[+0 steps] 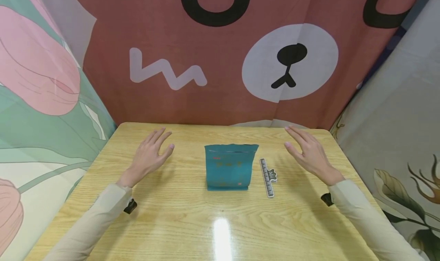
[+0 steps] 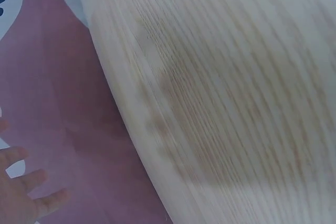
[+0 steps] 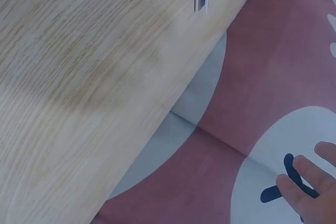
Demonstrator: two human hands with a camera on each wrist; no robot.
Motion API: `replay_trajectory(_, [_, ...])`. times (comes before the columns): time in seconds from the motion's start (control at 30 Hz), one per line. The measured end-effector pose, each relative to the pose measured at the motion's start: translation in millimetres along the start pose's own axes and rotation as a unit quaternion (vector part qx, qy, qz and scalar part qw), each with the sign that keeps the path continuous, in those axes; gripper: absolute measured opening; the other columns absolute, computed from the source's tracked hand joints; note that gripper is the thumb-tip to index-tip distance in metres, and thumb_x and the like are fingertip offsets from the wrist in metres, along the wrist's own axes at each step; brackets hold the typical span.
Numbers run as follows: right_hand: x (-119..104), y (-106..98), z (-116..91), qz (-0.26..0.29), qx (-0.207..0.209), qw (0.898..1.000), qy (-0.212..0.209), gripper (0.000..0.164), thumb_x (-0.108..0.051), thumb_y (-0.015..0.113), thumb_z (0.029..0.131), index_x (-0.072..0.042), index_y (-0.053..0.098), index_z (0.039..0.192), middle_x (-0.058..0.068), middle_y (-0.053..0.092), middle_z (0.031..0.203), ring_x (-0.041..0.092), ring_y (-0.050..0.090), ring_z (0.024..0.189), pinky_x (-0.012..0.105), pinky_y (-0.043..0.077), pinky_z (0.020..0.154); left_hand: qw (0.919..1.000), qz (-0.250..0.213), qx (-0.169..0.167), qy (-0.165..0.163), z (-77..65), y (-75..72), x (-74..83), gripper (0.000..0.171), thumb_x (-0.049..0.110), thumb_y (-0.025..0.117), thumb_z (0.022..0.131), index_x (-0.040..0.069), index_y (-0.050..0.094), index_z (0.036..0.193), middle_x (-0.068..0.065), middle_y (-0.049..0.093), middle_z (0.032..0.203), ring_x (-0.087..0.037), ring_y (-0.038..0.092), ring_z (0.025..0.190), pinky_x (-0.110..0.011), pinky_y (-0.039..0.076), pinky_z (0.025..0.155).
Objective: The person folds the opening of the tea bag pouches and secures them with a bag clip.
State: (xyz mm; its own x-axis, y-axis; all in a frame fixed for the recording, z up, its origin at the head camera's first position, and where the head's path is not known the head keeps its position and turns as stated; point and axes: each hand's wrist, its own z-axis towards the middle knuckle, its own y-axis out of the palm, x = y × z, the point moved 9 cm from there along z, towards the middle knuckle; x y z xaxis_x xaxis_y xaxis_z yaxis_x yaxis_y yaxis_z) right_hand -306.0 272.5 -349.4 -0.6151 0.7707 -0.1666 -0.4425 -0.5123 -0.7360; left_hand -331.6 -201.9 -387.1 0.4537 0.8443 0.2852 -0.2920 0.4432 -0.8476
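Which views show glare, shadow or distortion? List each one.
Head: a white glare streak on the yellow wooden table, soft shadows near the bare left hand and bare right hand. Left wrist: a diffuse shadow, with the table edge looking bowed. Right wrist: another soft shadow, no bright glare.

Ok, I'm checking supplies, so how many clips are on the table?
1. The clip lies between the bag and the right hand; another could be hidden behind the bag.
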Motion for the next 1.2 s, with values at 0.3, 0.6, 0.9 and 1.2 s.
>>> replay_trajectory(0.3, [-4.0, -0.8, 1.7, 0.000, 0.005, 1.000, -0.003, 0.054, -0.033, 0.062, 0.097, -0.011, 0.052, 0.146, 0.013, 0.051, 0.145, 0.040, 0.052, 0.124, 0.061, 0.039, 0.096, 0.9998, -0.011, -0.002, 0.017, 0.6, 0.8, 7.6, 0.058, 0.047, 0.050, 0.100, 0.014, 0.048, 0.147, -0.013, 0.037, 0.155, -0.041, 0.033, 0.139, -0.063, 0.029, 0.106])
replay_trajectory(0.6, [-12.1, -5.1, 4.7, 0.004, 0.023, 0.999, -0.022, 0.056, -0.047, 0.051, 0.101, -0.012, 0.052, 0.145, 0.012, 0.052, 0.144, 0.040, 0.053, 0.122, 0.061, 0.040, 0.095, 0.9994, -0.025, 0.003, 0.025, 2.2, 1.0, 11.5, 0.056, 0.045, 0.052, 0.100, 0.013, 0.049, 0.146, -0.014, 0.039, 0.154, -0.040, 0.034, 0.140, -0.060, 0.028, 0.109])
replay_trajectory(0.9, [-20.6, -14.5, 10.9, 0.011, 0.044, 0.998, -0.036, 0.062, -0.055, 0.044, 0.102, -0.009, 0.054, 0.143, 0.012, 0.054, 0.142, 0.039, 0.054, 0.122, 0.060, 0.042, 0.093, 0.9987, -0.048, -0.009, 0.015, 2.9, 2.8, 12.8, 0.056, 0.046, 0.050, 0.101, 0.014, 0.047, 0.147, -0.013, 0.037, 0.155, -0.039, 0.033, 0.140, -0.060, 0.026, 0.110])
replay_trajectory(1.2, [-25.8, -19.6, 16.6, 0.020, 0.048, 0.998, -0.043, 0.064, -0.057, 0.044, 0.101, -0.008, 0.056, 0.142, 0.015, 0.055, 0.140, 0.040, 0.054, 0.122, 0.060, 0.043, 0.092, 0.9966, -0.078, -0.024, 0.012, 4.1, 5.4, 16.0, 0.056, 0.047, 0.048, 0.102, 0.016, 0.045, 0.149, -0.011, 0.035, 0.156, -0.037, 0.033, 0.141, -0.062, 0.026, 0.108])
